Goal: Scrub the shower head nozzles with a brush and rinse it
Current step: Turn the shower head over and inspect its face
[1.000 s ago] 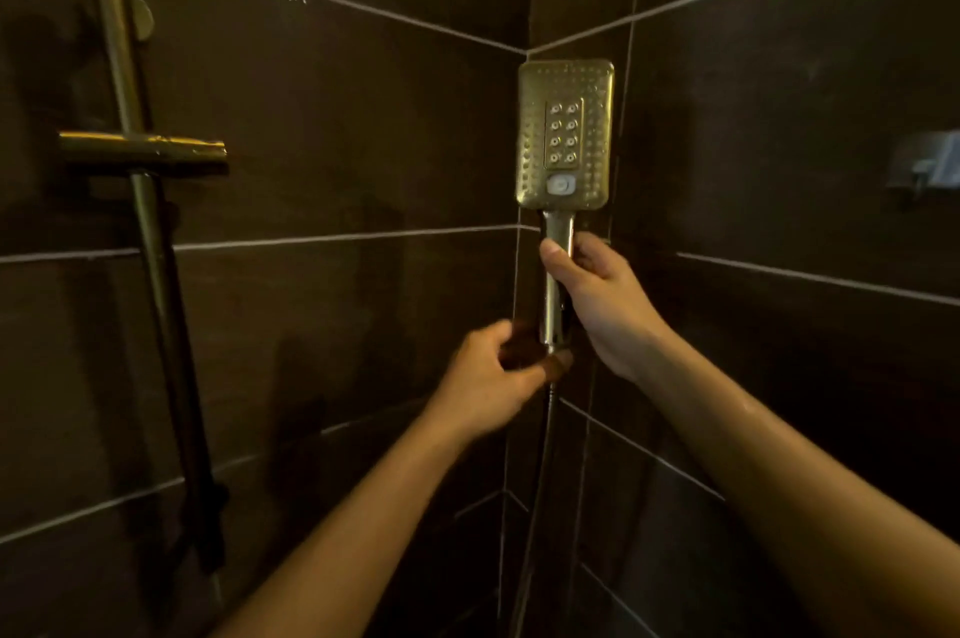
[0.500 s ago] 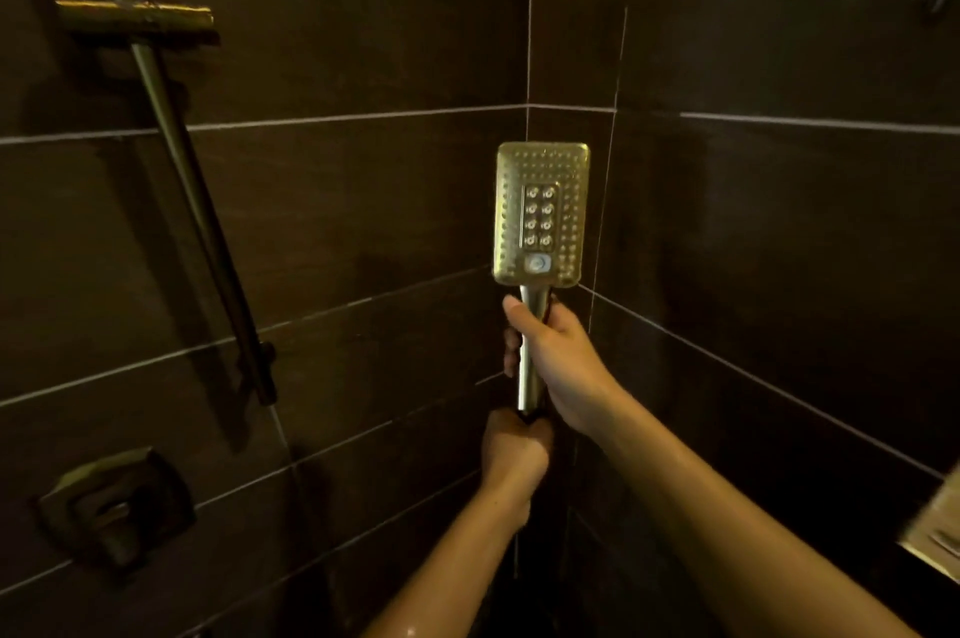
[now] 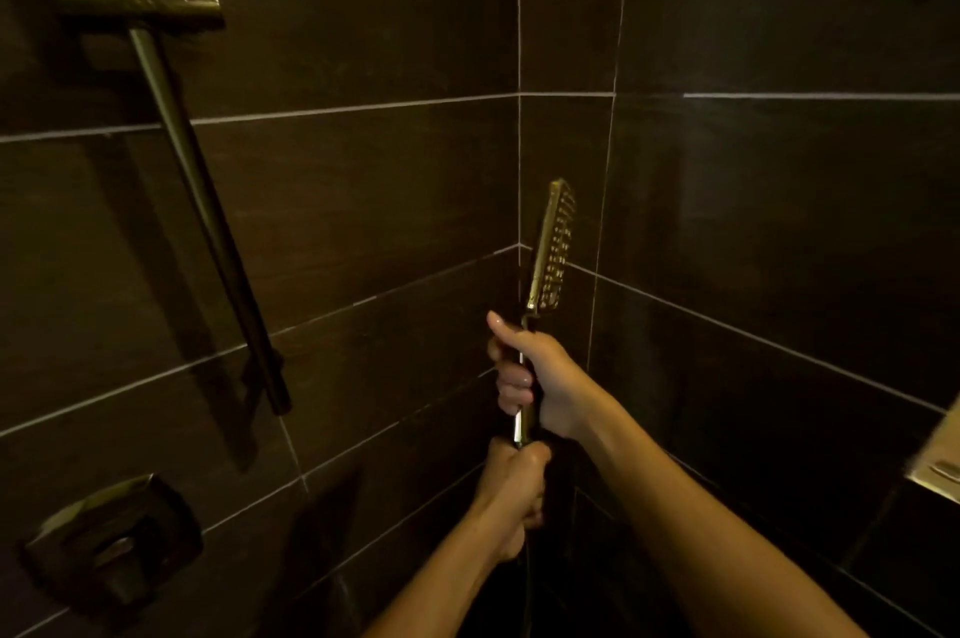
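Observation:
A gold rectangular shower head [image 3: 551, 248] stands upright in the tiled corner, turned so I see it nearly edge-on with its nozzle face to the right. My right hand [image 3: 535, 380] grips its metal handle, thumb pointing up. Just below, my left hand [image 3: 511, 494] grips the bottom end of the handle where the hose [image 3: 527, 585] drops away. No brush is in view.
A gold slide rail [image 3: 176, 138] with its empty holder bracket [image 3: 135, 3] runs down the left wall. A dark mixer valve [image 3: 111, 541] sits at lower left. A light-coloured shelf edge [image 3: 940, 461] shows at the right border. Dark brown tiles surround everything.
The shower head has come down from high in the corner and turned from facing me to nearly edge-on. My left hand moved to the handle's bottom end and closed on it.

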### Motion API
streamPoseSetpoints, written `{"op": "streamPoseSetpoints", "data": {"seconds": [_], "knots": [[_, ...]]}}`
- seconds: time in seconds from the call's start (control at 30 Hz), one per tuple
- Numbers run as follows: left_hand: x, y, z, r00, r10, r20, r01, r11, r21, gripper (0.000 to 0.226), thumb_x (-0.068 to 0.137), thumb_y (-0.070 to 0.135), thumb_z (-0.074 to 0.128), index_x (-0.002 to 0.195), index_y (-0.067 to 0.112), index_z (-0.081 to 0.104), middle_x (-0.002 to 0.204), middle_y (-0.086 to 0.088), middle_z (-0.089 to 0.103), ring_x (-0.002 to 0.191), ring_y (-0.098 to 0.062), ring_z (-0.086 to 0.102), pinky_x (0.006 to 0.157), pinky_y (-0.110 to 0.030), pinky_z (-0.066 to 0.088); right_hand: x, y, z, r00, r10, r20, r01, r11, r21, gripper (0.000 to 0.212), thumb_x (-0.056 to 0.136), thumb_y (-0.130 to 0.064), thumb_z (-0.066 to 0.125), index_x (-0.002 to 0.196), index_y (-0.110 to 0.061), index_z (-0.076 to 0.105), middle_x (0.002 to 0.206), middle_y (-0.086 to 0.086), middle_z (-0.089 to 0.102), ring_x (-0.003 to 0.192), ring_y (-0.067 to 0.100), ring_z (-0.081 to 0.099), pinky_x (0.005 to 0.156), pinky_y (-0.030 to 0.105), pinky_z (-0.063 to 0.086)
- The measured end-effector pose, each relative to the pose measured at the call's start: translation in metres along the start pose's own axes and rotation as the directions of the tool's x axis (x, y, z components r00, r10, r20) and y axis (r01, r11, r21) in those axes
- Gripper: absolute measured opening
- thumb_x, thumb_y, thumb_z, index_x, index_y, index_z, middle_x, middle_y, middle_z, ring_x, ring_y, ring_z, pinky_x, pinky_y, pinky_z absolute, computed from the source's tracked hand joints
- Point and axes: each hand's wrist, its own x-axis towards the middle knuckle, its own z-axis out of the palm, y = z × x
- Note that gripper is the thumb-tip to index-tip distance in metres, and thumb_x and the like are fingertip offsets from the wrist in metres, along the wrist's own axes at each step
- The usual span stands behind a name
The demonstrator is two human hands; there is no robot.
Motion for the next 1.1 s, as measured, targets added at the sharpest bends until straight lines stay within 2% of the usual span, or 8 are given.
{"op": "streamPoseSetpoints", "data": {"seconds": [0.1, 0.17, 0.33, 0.47, 0.67, 0.87, 0.97, 1.1], "knots": [[0.007, 0.001, -0.026, 0.998, 0.039, -0.055, -0.042, 0.998, -0.051, 0.02, 0.094, 0.021, 0.058, 0.111, 0.015, 0.047, 0.079, -0.001, 0.055, 0.064, -0.011, 0.051, 0.053, -0.027, 0.039, 0.01, 0.011, 0.02, 0.991, -0.097, -0.088, 0.075, 0.971, -0.228, 0.044, 0.09, -0.053, 0.065, 0.11, -0.014, 0.065, 0.085, 0.006, 0.068, 0.077, 0.019, 0.069, 0.073, 0.031, 0.054], [0.01, 0.004, -0.04, 0.996, 0.049, -0.069, -0.056, 0.993, -0.1, 0.026, 0.098, 0.023, 0.057, 0.119, 0.015, 0.045, 0.094, -0.005, 0.061, 0.076, -0.014, 0.058, 0.057, -0.028, 0.043, 0.014, 0.024, 0.03, 0.962, -0.227, -0.154, 0.147, 0.901, -0.407, 0.041, 0.09, -0.053, 0.066, 0.112, -0.018, 0.066, 0.104, 0.007, 0.07, 0.097, 0.02, 0.069, 0.083, 0.032, 0.055], [0.023, -0.004, -0.073, 0.996, 0.054, -0.074, -0.062, 0.992, -0.112, 0.031, 0.1, 0.023, 0.054, 0.128, 0.014, 0.043, 0.101, -0.008, 0.062, 0.071, -0.014, 0.058, 0.054, -0.027, 0.045, 0.024, 0.045, 0.041, 0.907, -0.352, -0.23, 0.218, 0.862, -0.458, 0.027, 0.09, -0.042, 0.072, 0.104, -0.02, 0.072, 0.103, -0.001, 0.074, 0.097, 0.013, 0.072, 0.079, 0.027, 0.061], [0.031, -0.01, -0.084, 0.998, 0.047, -0.046, -0.051, 0.995, -0.089, 0.057, 0.096, 0.03, 0.058, 0.145, 0.016, 0.032, 0.131, -0.016, 0.058, 0.113, -0.031, 0.063, 0.09, -0.043, 0.056, 0.032, 0.048, 0.051, 0.891, -0.383, -0.244, 0.215, 0.829, -0.516, 0.024, 0.09, -0.042, 0.072, 0.103, -0.022, 0.071, 0.098, 0.0, 0.075, 0.092, 0.012, 0.073, 0.081, 0.029, 0.061], [0.039, -0.008, -0.083, 1.0, -0.004, 0.018, 0.006, 0.993, -0.118, 0.045, 0.095, 0.031, 0.061, 0.133, 0.019, 0.04, 0.109, -0.006, 0.061, 0.087, -0.017, 0.061, 0.064, -0.029, 0.048, 0.033, 0.049, 0.042, 0.956, -0.243, -0.165, 0.187, 0.937, -0.295, 0.031, 0.105, -0.03, 0.047, 0.112, -0.015, 0.074, 0.108, 0.008, 0.075, 0.106, 0.021, 0.07, 0.095, 0.039, 0.051], [0.042, -0.009, -0.073, 0.997, -0.033, 0.069, 0.039, 0.996, -0.083, 0.042, 0.097, 0.033, 0.056, 0.135, 0.019, 0.046, 0.119, -0.008, 0.06, 0.106, -0.022, 0.059, 0.083, -0.036, 0.049, 0.033, 0.041, 0.047, 0.995, -0.036, -0.091, 0.045, 0.994, 0.099, 0.038, 0.106, -0.03, 0.041, 0.118, -0.005, 0.066, 0.093, 0.01, 0.069, 0.085, 0.021, 0.067, 0.083, 0.034, 0.053], [0.046, -0.008, -0.069, 0.999, -0.014, 0.048, 0.019, 0.994, -0.108, 0.035, 0.098, 0.032, 0.055, 0.13, 0.018, 0.053, 0.112, -0.009, 0.065, 0.099, -0.023, 0.062, 0.081, -0.037, 0.052, 0.036, 0.038, 0.05, 0.978, -0.139, -0.155, 0.12, 0.984, -0.129, 0.044, 0.102, -0.044, 0.049, 0.119, -0.008, 0.067, 0.101, 0.01, 0.069, 0.096, 0.025, 0.066, 0.092, 0.041, 0.053], [0.053, -0.002, -0.064, 0.998, -0.047, -0.049, 0.044, 0.997, -0.06, 0.034, 0.099, 0.03, 0.054, 0.128, 0.012, 0.049, 0.081, -0.008, 0.057, 0.058, -0.017, 0.051, 0.048, -0.027, 0.041, 0.039, 0.043, 0.054, 0.862, -0.431, -0.265, 0.156, 0.725, -0.671, 0.033, 0.091, -0.042, 0.071, 0.111, -0.016, 0.066, 0.1, -0.001, 0.069, 0.096, 0.014, 0.066, 0.09, 0.036, 0.056]]}}
